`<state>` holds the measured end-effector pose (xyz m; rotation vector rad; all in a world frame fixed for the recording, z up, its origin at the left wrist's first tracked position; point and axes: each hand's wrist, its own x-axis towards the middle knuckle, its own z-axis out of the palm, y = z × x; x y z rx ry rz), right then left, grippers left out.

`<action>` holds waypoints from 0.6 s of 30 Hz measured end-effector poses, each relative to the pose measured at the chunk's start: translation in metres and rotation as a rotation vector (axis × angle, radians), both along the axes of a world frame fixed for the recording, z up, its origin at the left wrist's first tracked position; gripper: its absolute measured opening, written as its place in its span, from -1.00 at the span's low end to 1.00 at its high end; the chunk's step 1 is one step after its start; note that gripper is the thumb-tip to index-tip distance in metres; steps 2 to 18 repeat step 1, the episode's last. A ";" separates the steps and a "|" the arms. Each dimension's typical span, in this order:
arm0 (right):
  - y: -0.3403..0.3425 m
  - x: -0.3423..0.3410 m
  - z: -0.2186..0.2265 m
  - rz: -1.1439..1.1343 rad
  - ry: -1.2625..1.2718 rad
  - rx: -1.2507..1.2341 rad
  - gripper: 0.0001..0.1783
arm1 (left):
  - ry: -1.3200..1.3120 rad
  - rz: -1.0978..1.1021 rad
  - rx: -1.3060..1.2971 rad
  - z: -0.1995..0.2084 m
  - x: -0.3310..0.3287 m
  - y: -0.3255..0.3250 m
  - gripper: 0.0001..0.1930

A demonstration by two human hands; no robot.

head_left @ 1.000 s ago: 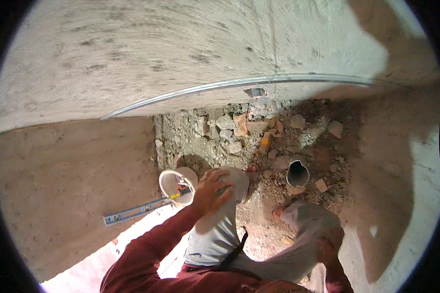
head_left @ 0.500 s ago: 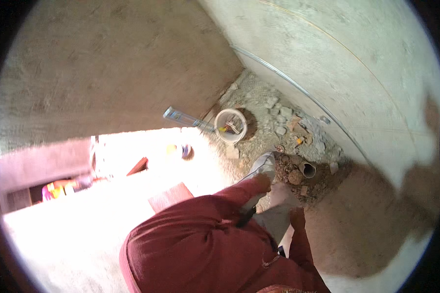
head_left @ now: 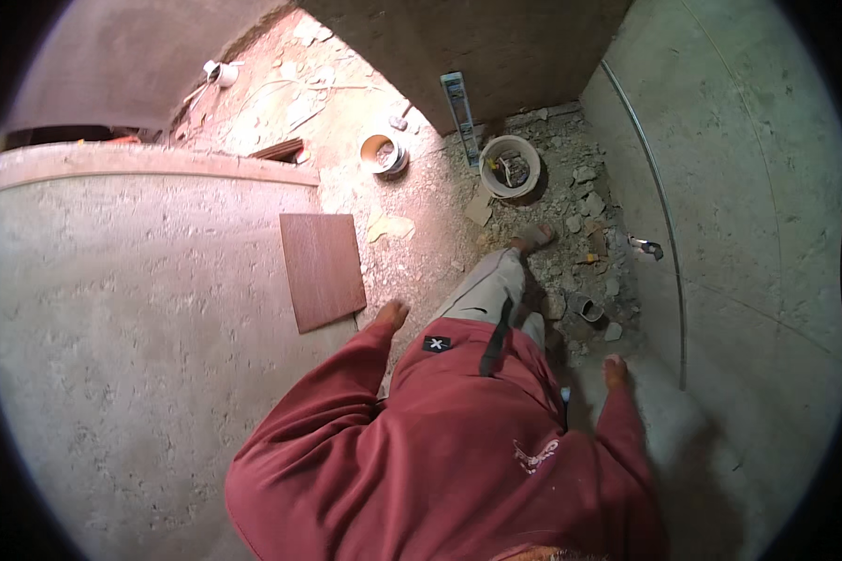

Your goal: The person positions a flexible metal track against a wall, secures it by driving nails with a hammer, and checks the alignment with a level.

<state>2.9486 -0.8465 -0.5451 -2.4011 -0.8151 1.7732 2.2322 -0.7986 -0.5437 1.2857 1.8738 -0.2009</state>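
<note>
My left hand (head_left: 394,315) hangs out to the left of my thigh, close to a brown wood-patterned tile (head_left: 324,271) leaning at the left wall. No object shows in it, and its fingers are mostly hidden. On my other side, my right hand (head_left: 616,371) hangs low near the right wall, behind a grey pipe end (head_left: 589,309) that rises from the rubble. It seems to hold nothing; its fingers are foreshortened too much to read. One foot (head_left: 535,237) of mine is forward on the gravelly floor.
A white bucket (head_left: 510,168) with tools stands ahead, beside a spirit level (head_left: 460,117) leaning on the wall. Left of it is a smaller bucket (head_left: 384,155). Broken stones (head_left: 585,201) litter the floor. A metal strip (head_left: 660,187) and a pipe fitting (head_left: 646,248) are on the right wall.
My view has turned left, and the doorway area now shows more clearly. My hands have moved apart, away from my legs. My foot shows farther forward, near the white bucket.
</note>
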 end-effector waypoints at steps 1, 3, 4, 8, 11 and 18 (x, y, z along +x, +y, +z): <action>-0.001 -0.006 0.008 -0.045 -0.011 -0.034 -0.43 | -0.018 0.016 0.001 -0.007 0.004 -0.011 -0.51; -0.001 -0.006 0.008 -0.045 -0.011 -0.034 -0.43 | -0.018 0.016 0.001 -0.007 0.004 -0.011 -0.51; -0.001 -0.006 0.008 -0.045 -0.011 -0.034 -0.43 | -0.018 0.016 0.001 -0.007 0.004 -0.011 -0.51; -0.001 -0.006 0.008 -0.045 -0.011 -0.034 -0.43 | -0.018 0.016 0.001 -0.007 0.004 -0.011 -0.51; -0.001 -0.006 0.008 -0.045 -0.011 -0.034 -0.43 | -0.018 0.016 0.001 -0.007 0.004 -0.011 -0.51; -0.001 -0.006 0.008 -0.045 -0.011 -0.034 -0.43 | -0.018 0.016 0.001 -0.007 0.004 -0.011 -0.51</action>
